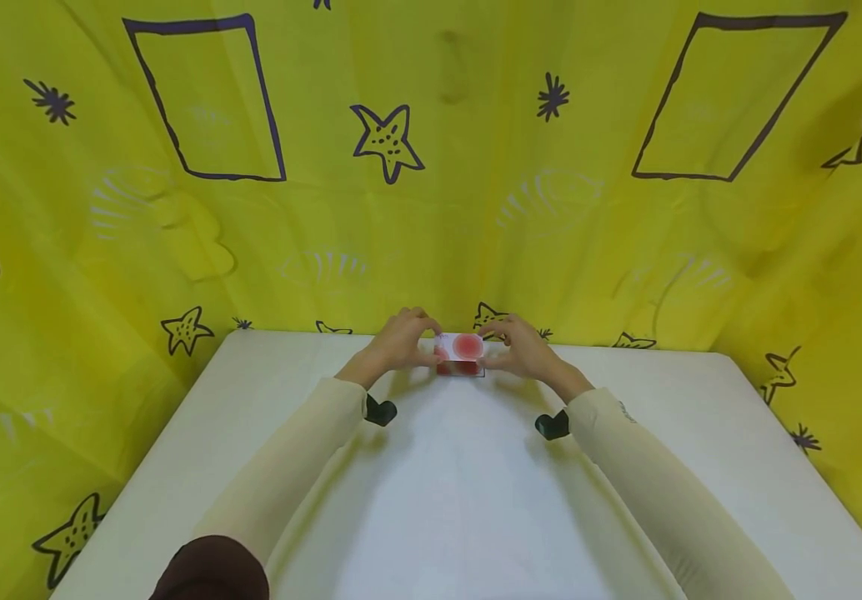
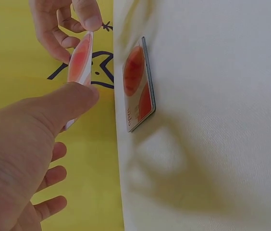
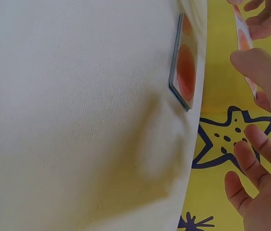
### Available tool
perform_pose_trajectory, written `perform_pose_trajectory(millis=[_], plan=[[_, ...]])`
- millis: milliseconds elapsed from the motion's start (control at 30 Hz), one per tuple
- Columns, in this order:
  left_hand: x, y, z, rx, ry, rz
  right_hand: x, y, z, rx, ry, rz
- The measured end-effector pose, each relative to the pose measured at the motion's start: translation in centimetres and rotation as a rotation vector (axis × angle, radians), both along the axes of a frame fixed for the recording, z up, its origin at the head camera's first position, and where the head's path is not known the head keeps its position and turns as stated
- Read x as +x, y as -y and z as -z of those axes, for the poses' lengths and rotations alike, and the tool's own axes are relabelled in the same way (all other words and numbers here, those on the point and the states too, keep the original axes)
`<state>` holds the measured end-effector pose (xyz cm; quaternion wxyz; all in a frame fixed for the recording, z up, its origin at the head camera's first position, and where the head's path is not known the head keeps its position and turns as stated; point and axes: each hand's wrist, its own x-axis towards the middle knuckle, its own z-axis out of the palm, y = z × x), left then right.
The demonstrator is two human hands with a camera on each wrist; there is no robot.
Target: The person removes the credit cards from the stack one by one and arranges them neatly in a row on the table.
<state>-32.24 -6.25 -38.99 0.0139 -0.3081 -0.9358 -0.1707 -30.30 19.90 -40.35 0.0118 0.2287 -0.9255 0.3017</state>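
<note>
A white card with red ovals (image 1: 461, 346) is held up by both hands near the far edge of the table. The left hand (image 1: 403, 342) pinches its left end between thumb and fingers, and the right hand (image 1: 523, 348) pinches the right end. Just below lies a small stack of cards (image 2: 139, 89) with the same red oval pattern, flat on the white table. In the right wrist view the raised card (image 3: 243, 41) stands apart from the stack (image 3: 185, 72), its face slanted and partly covered by the thumb. The other fingers of each hand are spread.
A white table (image 1: 446, 500) spreads out before the person and meets a yellow curtain (image 1: 461, 225) with drawn stars and frames at its far edge. Dark heart shapes (image 1: 382, 411) show at the sleeves. A dark brown rounded shape (image 1: 212, 571) covers the lower left of the head view.
</note>
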Motion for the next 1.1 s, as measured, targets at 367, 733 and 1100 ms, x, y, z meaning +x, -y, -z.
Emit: perform_pose_trajectory(millis=[367,733,1100], plan=[[0.4,1.4,-0.1,0.016,-0.020,0.020,0.3,1.1,-0.4,-0.002,0.016,-0.019],[1.0,3.6,-0.5,0.005,-0.053,0.049,0.7,3.0,-0.5,-0.023,0.006,-0.044],[2.3,6.3,-0.9,0.076,-0.067,0.095,1.2,5.2,-1.0,-0.009,-0.015,-0.068]])
